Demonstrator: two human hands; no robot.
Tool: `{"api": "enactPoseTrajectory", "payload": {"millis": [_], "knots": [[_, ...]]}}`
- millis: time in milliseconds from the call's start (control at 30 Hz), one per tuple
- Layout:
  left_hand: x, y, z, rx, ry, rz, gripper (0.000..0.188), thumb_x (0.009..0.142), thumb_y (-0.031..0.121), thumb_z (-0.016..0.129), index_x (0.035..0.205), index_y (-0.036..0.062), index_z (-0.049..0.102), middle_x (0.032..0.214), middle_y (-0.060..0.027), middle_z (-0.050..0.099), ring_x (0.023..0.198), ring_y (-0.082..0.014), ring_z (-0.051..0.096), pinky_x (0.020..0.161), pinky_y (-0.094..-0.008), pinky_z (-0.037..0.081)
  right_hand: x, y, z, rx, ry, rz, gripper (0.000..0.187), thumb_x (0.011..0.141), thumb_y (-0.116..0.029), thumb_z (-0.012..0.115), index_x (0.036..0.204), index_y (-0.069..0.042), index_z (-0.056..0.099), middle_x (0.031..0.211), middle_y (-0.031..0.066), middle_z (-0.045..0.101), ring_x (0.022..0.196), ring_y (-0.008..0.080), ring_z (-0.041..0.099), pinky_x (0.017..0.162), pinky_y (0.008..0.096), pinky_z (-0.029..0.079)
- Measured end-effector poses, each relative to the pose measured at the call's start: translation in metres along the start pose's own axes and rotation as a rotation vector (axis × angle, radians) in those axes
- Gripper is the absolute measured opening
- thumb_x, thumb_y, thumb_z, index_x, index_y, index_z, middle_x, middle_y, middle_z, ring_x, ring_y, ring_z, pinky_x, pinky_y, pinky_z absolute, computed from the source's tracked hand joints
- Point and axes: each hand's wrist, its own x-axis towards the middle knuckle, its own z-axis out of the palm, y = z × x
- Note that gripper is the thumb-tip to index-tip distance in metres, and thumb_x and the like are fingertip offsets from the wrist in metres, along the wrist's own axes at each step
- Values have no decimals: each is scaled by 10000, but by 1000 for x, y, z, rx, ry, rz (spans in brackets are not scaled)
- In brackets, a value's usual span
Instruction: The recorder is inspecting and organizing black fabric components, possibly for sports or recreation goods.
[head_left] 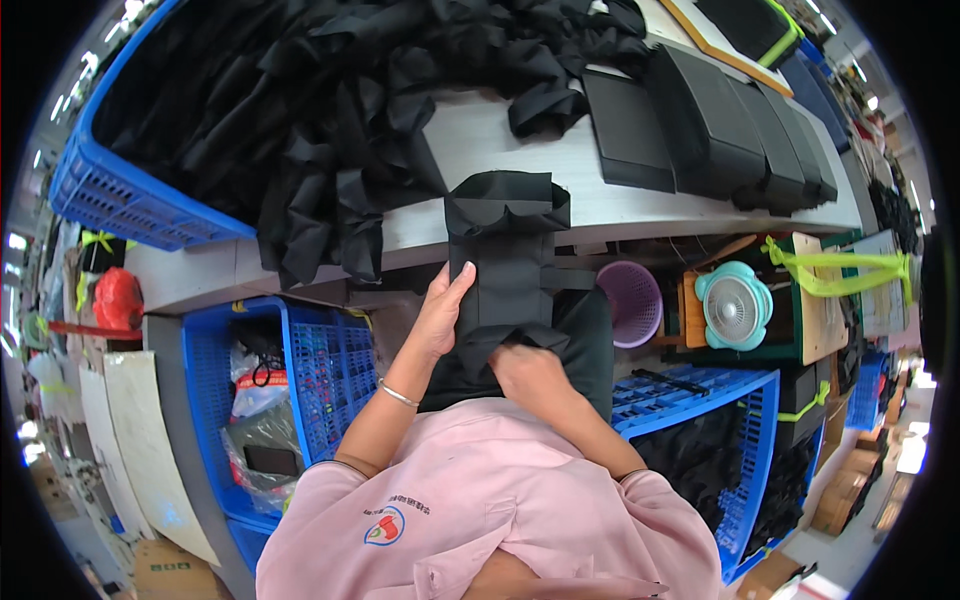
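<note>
A black fabric piece point(508, 265), sewn into box-like folds at its far and near ends, lies over my lap and reaches up to the table edge. A flat black tab sticks out from its right side. My left hand point(437, 315) grips the piece's left edge, the thumb on top and the other fingers hidden underneath. At the near end my right hand point(530, 375) is curled against the folded flap; it is slightly blurred and its fingertips are out of sight in the cloth.
Black fabric pieces point(345, 150) heap across the white table point(480, 135) and a blue crate point(150, 205). Black box-shaped pieces point(705, 125) stand at the far right. Below the table are a purple basket point(630, 303), a teal fan point(737, 308) and blue crates point(330, 385) point(700, 395) either side of me.
</note>
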Motion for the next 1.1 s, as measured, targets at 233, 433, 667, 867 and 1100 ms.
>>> {"api": "enactPoseTrajectory", "payload": {"millis": [233,433,667,867,1100], "knots": [[-13,-11,28,190,-96,77,409,1033,267,567,1362,25,540,1311,-35,606,1168,-117,564,1021,-285,435,-11,30,-74,165,744,385,179,888,-88,681,1017,35,693,948,179,705,911,259,686,828,331,525],[-23,-11,25,311,-152,85,338,1006,281,592,1220,22,628,1178,-31,655,1094,-134,592,979,-295,462,-34,50,-81,1374,269,654,237,873,-97,704,1072,30,708,1024,69,724,934,115,637,851,280,504],[-16,-22,41,207,-253,70,477,999,298,607,1349,-19,546,1311,-125,620,1180,-231,611,1049,-372,472,-46,50,-58,1363,635,543,200,865,-49,724,1052,19,698,1003,31,713,925,94,631,863,275,512],[-31,-50,74,-59,-310,-270,490,1014,308,583,1372,-22,522,1344,-139,603,1247,-259,572,1082,-401,450,-96,66,-43,1204,890,507,200,874,-36,696,1065,-9,642,976,1,653,850,60,582,757,265,501],[-40,-72,92,449,-427,-197,507,1056,286,499,1469,7,408,1430,-150,525,1234,-241,585,980,-365,503,-270,111,-51,676,1287,1032,296,839,-175,728,1040,21,633,870,30,615,795,110,553,717,282,478]]}}
